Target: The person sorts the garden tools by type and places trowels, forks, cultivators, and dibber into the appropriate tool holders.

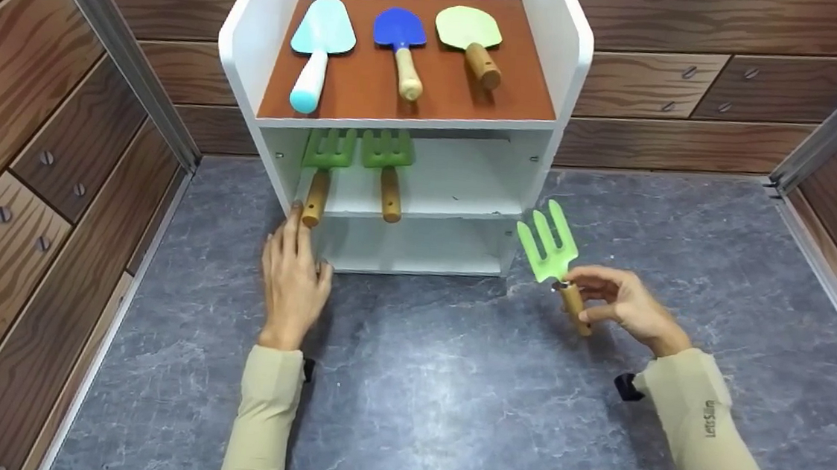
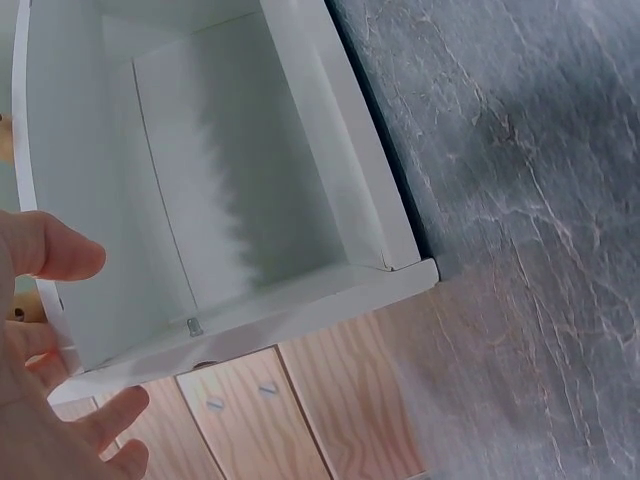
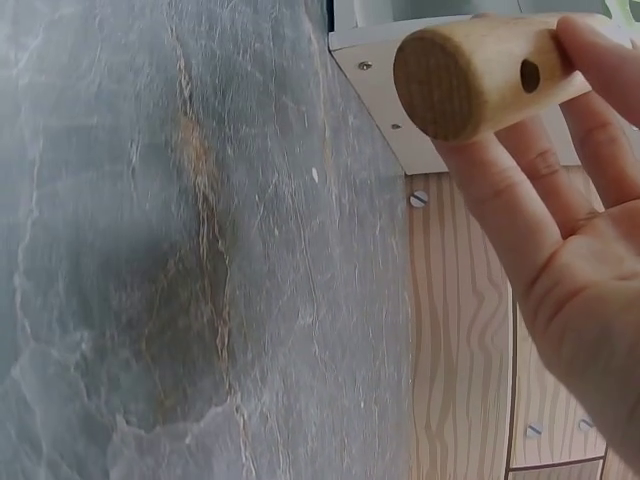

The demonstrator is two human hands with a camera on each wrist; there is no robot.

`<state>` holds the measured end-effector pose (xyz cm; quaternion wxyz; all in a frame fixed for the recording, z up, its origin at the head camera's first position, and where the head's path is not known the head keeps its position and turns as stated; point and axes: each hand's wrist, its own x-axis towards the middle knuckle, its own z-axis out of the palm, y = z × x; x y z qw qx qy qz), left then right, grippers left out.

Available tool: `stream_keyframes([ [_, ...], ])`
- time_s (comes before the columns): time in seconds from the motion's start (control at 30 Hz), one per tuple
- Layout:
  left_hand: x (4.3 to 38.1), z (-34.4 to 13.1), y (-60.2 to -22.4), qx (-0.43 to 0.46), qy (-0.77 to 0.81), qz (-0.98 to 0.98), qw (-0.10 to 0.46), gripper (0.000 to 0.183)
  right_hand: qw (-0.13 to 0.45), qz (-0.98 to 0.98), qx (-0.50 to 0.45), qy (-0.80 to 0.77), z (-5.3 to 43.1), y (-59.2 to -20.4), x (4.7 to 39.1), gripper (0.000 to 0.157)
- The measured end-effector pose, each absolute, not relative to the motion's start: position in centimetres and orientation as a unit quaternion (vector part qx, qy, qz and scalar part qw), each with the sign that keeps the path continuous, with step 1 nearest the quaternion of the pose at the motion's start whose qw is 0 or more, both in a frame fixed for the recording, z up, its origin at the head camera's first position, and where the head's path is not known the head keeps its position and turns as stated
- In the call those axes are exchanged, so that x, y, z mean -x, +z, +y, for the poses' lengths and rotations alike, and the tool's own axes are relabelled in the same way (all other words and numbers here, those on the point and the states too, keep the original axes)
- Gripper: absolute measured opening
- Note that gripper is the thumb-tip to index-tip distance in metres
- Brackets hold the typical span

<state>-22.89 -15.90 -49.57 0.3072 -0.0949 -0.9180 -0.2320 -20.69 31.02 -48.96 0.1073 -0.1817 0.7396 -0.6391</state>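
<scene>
My right hand (image 1: pixel 633 308) pinches the wooden handle (image 3: pixel 520 75) of a light green garden hand fork (image 1: pixel 552 259), its three tines pointing up and towards the shelf unit. The fork is held right of the white shelf unit (image 1: pixel 575 46). My left hand (image 1: pixel 290 277) is at the unit's left front edge, its fingers fairly straight and close to the handle end of a green hand fork (image 1: pixel 316 201). In the left wrist view, the left hand's fingers (image 2: pixel 118 420) lie about that edge. A second green hand fork (image 1: pixel 390 195) lies beside the first on the middle shelf.
On the brown top shelf (image 1: pixel 358 103) lie a light blue trowel (image 1: pixel 326 30), a dark blue trowel (image 1: pixel 400 28) and a pale green trowel (image 1: pixel 468 28). Below is a white bottom shelf (image 1: pixel 417 253). Wood-patterned walls (image 1: pixel 647 81) surround the grey marbled floor (image 1: pixel 414 384).
</scene>
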Motion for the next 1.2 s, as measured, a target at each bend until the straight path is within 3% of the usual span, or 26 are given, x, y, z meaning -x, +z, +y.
stream_keyframes([
  [0.53,23.0,-16.0,-49.6,0.105,-0.240,-0.908,0.328,0.050,0.131,0.745,0.187,-0.627,30.0,-48.2,21.4,0.058],
  [1.2,22.9,-15.9,-49.5,0.099,-0.239,-0.913,0.316,0.058,0.133,0.751,0.232,-0.603,27.7,-46.6,22.5,0.055],
])
